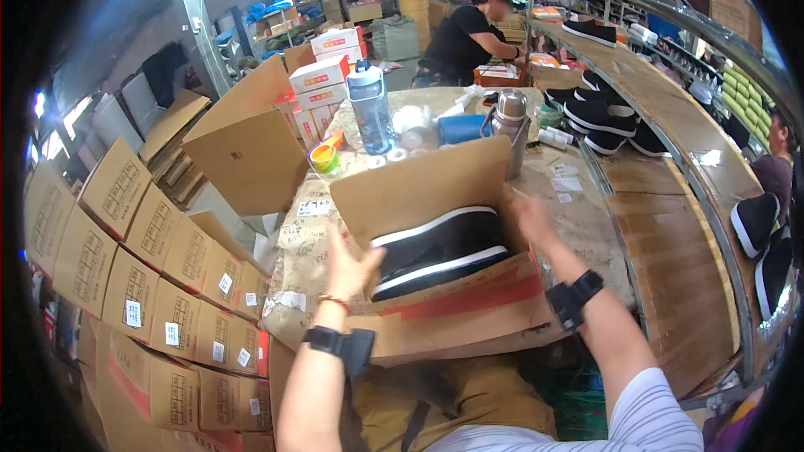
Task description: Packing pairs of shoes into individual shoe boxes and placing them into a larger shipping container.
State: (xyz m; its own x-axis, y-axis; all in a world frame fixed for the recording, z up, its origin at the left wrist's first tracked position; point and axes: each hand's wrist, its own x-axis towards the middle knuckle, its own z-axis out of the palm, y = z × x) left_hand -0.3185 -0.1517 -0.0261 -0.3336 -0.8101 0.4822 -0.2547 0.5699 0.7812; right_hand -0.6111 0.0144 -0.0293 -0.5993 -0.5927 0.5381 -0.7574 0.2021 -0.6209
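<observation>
An open cardboard shoebox (423, 176) stands in front of me on the table, its lid raised at the far side. A pair of black shoes (440, 247) with white soles lies inside, on their sides. At the box's left end is my left hand (347, 261), thumb and fingers apart, with nothing held; whether it touches the cardboard is unclear. My right hand (536, 222) is by the right end of the box, its fingers smeared by motion. Dark bands with small boxes sit on both wrists.
Stacked cartons (159, 301) rise on the left, near an open carton (251, 142). A water bottle (370, 109), a steel flask (509, 130) and a tape roll (325, 159) stand behind the shoebox. Black shoes (599, 113) lie along the rack (670, 243) at right. A person (465, 42) works beyond.
</observation>
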